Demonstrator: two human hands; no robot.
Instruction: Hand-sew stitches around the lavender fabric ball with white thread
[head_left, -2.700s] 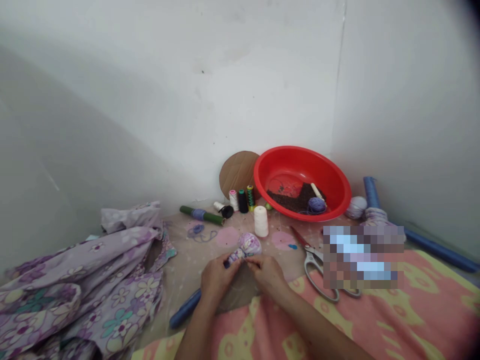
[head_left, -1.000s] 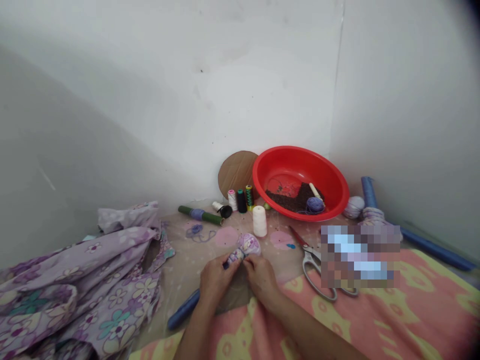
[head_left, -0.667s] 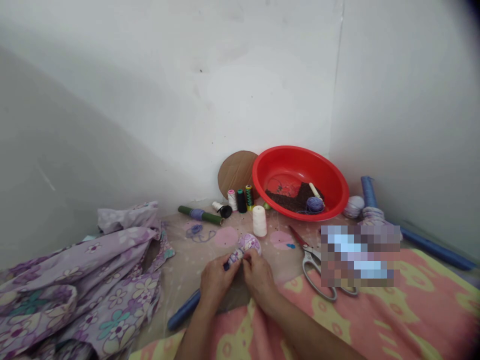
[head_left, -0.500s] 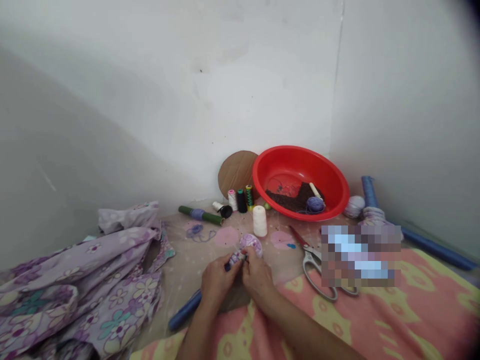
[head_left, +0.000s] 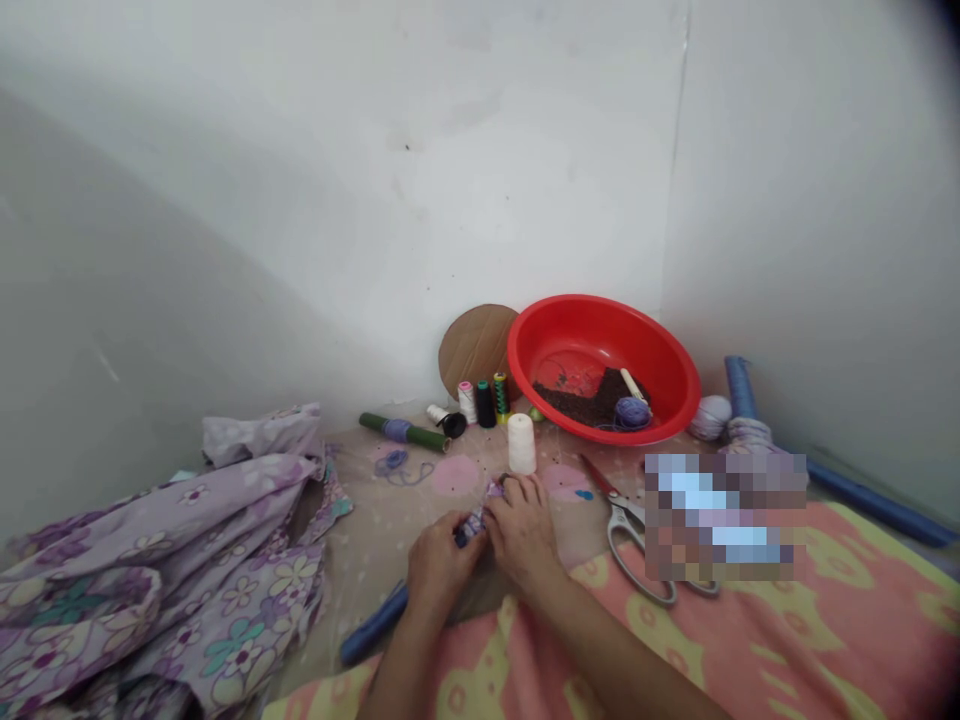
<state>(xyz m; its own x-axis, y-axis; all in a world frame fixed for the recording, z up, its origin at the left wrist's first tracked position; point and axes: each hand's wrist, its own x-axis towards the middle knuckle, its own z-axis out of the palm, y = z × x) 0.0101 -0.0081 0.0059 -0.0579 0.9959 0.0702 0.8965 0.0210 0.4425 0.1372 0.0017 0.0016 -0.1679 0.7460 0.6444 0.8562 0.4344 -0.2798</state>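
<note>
A person's left hand (head_left: pixel 442 558) pinches the near end of a slim, floral cloth-wrapped bundle (head_left: pixel 474 524), while the right hand (head_left: pixel 525 525) lies bent over its far end; whether those fingers grip or only cover cannot be told. The bundle lies between the hands, at the left hand's 1 o'clock, its long axis tilting from about 7 o'clock to 1 o'clock. The right hand is nearer the far end and hides much of it.

Just beyond the right fingers, at 12 o'clock, a white thread cone (head_left: pixel 522 445) stands upright, close in front. Behind the left wrist, a blue tube (head_left: pixel 373 627) lies toward 8 o'clock. Scissors (head_left: pixel 622 518) with red blades rest at 3 o'clock, and floral fabric (head_left: pixel 240 560) heaps at 9. A green tube (head_left: pixel 431 437) wound with purple yarn lies at 11. Farther out, at 1 o'clock, a tilted red basin (head_left: pixel 681 372) holds a purple yarn ball (head_left: pixel 632 411).
</note>
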